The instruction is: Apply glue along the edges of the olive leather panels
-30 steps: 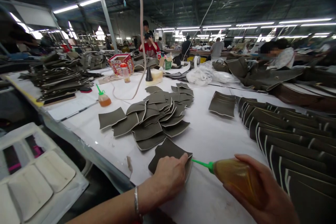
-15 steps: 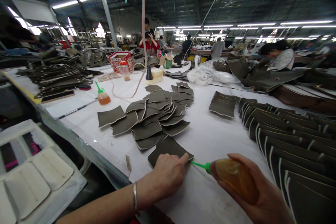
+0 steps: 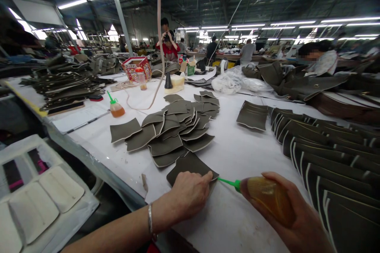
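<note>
My left hand (image 3: 190,194) lies with curled fingers pressed on the near edge of a dark olive leather piece (image 3: 187,165) on the white table (image 3: 237,154). My right hand (image 3: 297,221) grips an amber glue bottle (image 3: 265,197) whose green nozzle (image 3: 227,182) touches the piece's right corner beside my left fingertips. Just beyond lies a fanned pile of like olive pieces (image 3: 175,130).
Overlapping rows of olive pieces with pale edges (image 3: 326,146) fill the right side. A second glue bottle (image 3: 115,108), a hanging hose (image 3: 158,27), a red box (image 3: 136,67) and stacked dark parts (image 3: 68,85) stand further back. White pads on a tray (image 3: 41,201) lie lower left. Other people work behind.
The bottle's nozzle has stayed at the piece's right corner, shifting only slightly. My left hand keeps pressing the piece; the view has tilted a little.
</note>
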The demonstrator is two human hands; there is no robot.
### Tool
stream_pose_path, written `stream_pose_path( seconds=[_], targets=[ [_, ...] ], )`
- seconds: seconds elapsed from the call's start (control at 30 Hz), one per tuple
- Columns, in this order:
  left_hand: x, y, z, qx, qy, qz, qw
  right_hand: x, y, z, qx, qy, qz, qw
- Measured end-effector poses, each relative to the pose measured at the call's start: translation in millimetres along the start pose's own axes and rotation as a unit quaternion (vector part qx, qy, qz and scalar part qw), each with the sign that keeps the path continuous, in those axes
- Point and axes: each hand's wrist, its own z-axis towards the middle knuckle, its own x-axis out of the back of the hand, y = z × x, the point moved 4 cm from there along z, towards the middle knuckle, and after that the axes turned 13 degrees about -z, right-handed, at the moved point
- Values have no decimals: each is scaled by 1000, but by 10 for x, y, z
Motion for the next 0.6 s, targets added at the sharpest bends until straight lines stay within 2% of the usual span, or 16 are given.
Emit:
stream_pose_path(
  seconds=[0.23, 0.37, 0.47, 0.6],
  targets=[
    [23, 18, 2, 9, -4, -11, 1000, -68, 116, -98, -55, -56, 84, 993],
    [15, 10, 3, 10, -2, -13, 1000, -57, 107, -72, -108, -40, 89, 989],
    [4, -6, -9, 9, -3, -20, 1000, -49, 28, -74, -100, -34, 89, 990],
    [12, -7, -33, 7, -7, -28, 1000, -55, 7, -115, -106, -57, 116, 986]
  ],
)
